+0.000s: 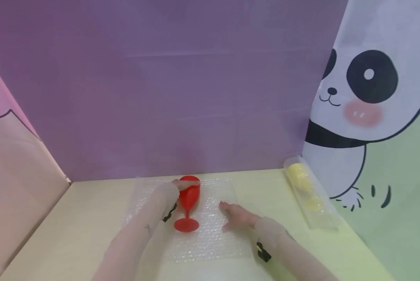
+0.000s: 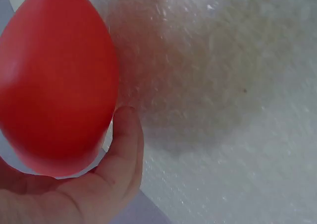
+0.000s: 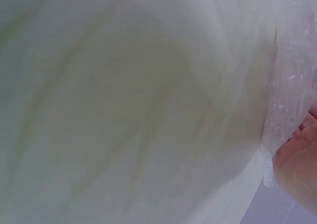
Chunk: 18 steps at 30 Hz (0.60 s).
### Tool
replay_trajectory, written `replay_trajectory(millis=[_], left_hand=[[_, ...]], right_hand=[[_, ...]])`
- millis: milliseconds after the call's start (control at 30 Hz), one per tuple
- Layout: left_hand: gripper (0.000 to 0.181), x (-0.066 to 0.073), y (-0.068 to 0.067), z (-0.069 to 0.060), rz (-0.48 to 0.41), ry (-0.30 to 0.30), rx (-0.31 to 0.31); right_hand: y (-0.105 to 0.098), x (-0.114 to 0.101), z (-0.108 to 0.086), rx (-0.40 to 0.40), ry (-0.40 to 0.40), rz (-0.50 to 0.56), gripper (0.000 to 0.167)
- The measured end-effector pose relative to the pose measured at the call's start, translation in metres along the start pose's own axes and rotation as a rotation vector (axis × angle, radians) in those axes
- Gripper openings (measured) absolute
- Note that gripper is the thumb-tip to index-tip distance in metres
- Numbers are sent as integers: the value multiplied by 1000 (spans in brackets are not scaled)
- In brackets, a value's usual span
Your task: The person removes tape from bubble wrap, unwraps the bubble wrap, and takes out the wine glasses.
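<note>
On the bubble-wrap sheet (image 1: pixel 210 244), as seen in the head view, a red goblet (image 1: pixel 190 197) is positioned with its bowl toward the sheet's far edge and its foot toward the near side; whether it stands or lies cannot be told. The left hand (image 1: pixel 181 185) grips the bowl and hides part of it; the left forearm (image 1: pixel 136 230) obstructs the sheet's left portion. At the sheet's right side, the right hand (image 1: pixel 240 216) has fingers extended and thumb spread apart. Well to the right of the sheet, a translucent bundle (image 1: pixel 311 195) with yellow contents rests on the pale table (image 1: pixel 65 238), beside a panda-printed panel (image 1: pixel 371 121). Beyond the sheet's far edge rises a purple backdrop (image 1: pixel 174 89).

The left wrist view adds detail hidden from the head: the bowl seated between the digits, one digit curved along its side, with a shadow across the sheet.

The right wrist view reveals the sheet's edge up close, touching the partly cropped right hand; fingertip contact cannot be determined there.
</note>
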<state>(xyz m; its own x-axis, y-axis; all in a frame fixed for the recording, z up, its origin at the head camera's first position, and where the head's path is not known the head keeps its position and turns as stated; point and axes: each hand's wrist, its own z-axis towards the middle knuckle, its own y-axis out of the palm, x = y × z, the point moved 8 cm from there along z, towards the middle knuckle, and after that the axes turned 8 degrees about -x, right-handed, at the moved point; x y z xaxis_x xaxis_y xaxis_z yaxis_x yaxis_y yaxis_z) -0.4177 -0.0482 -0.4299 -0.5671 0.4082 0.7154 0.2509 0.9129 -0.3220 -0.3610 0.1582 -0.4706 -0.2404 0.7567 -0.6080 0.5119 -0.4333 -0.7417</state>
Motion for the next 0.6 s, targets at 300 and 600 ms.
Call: replay_trajectory(millis=[300, 600], left_hand=[[77, 5, 9, 13, 98, 43, -28], [80, 4, 20, 6, 29, 21, -7]], right_hand=[[4, -4, -2, 2, -8, -5, 87], [0, -3, -4, 13, 5, -31, 86]])
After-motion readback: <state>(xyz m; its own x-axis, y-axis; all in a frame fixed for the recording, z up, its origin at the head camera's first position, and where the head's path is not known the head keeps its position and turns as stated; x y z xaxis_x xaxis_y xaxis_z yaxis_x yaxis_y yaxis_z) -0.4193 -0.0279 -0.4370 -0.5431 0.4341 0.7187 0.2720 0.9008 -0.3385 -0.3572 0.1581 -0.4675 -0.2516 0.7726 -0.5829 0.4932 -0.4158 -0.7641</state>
